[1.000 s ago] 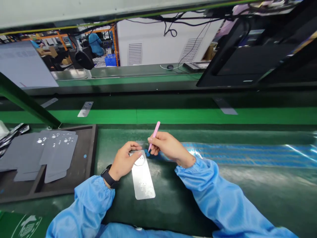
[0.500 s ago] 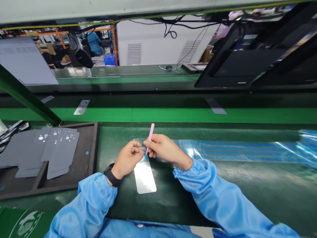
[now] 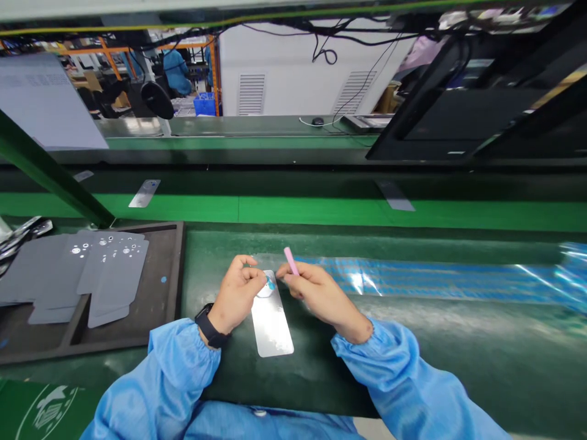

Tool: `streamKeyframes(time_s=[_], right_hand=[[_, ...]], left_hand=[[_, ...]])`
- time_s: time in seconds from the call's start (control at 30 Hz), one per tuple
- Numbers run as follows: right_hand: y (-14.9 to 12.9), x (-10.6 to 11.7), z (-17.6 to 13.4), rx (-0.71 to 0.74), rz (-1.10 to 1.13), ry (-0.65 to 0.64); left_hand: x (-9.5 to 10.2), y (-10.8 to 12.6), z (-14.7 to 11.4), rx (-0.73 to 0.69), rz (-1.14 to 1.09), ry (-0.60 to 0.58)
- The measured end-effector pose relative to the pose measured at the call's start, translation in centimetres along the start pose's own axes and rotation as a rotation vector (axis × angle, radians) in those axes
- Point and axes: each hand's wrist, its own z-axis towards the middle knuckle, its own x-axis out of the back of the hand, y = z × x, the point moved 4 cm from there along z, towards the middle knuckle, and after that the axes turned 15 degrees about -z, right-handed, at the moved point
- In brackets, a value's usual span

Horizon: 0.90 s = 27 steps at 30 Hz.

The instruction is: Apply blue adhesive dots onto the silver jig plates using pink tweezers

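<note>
A pale, glossy rectangular panel [image 3: 273,327] shaped like a phone back lies on the green work surface. Near its far end are a clear round patch and small blue stickers [image 3: 270,283]. My left hand [image 3: 238,290] is over that end, thumb and forefinger pinched by the blue stickers; whatever is between them is too small to make out. In my right hand [image 3: 316,293] are pink tweezers [image 3: 290,260], gripped just right of the panel, their tips hidden by the fingers.
Left stands a dark tray [image 3: 178,275] with stacked grey panels [image 3: 119,269]. A clear strip with rows of blue stickers [image 3: 435,278] runs to the right. Beyond, a green belt [image 3: 284,209] carries several loose panels, one here [image 3: 145,193]. A green post [image 3: 55,171] slants at left.
My right hand has drawn back to the right with the tweezers, away from the panel's stickers. My left hand stays at the panel's far end. The whole view has shifted slightly.
</note>
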Motion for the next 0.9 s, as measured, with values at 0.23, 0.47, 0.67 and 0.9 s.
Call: streamKeyframes(time_s=[0.23,0.47,0.67,0.9], right_hand=[[-1.3,-1.3,-0.7,-0.003,-0.139,-0.077],[-1.0,-1.3,-0.5,0.014,-0.092,-0.085],[-1.1,-0.6,-0.6,0.029,-0.085,-0.039],[-1.4,-0.4,-0.8,0.072,-0.055,0.031]], left_hand=[[-0.3,0.2,-0.4,-0.051,0.103,0.038],[-0.3,-0.1,-0.2,0.014,-0.014,-0.019],[0.4,0.5,0.2,-0.116,0.178,0.029],[0.5,-0.1,0.2,-0.072,0.242,-0.001]])
